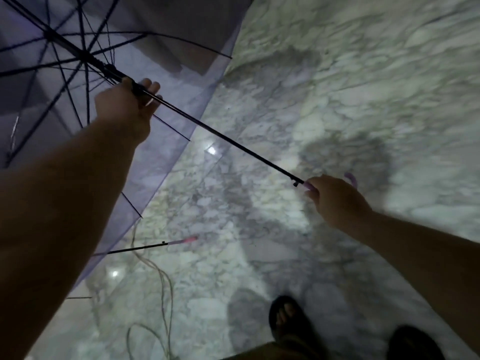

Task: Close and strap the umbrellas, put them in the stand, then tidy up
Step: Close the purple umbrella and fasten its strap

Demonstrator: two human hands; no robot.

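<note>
Up near the runner, my left hand [127,107] has its thumb and fingers [150,85] curled around the black shaft [220,136] of the open umbrella, right where the stretchers gather. I hold there because that sliding collar is, I judge, the part I must pull down the shaft to fold the canopy. At the other end my right hand [335,201] is wrapped around the lilac handle [351,178], whose hooked tip peeks out past my knuckles; that grip steadies the shaft so the pull has something to work against. Both hands are closed on the umbrella, neither loose.

Between my hands the shaft runs bare and straight, slanting from upper left to lower right above the floor. A small black catch [295,183] sits on it just beside my right fingers.

Outward from my left hand the translucent purple canopy [161,74] is fully spread, its black ribs [65,74] fanned, so this umbrella is neither closed nor strapped yet. Through its lower edge shows a second shaft with a pinkish handle [181,240], near the marble floor [363,87]; whether it belongs to another umbrella I cannot tell for sure. A thin cord [163,281] trails on the floor below. My sandalled foot [285,318] stands at the bottom edge. No stand is in sight.
</note>
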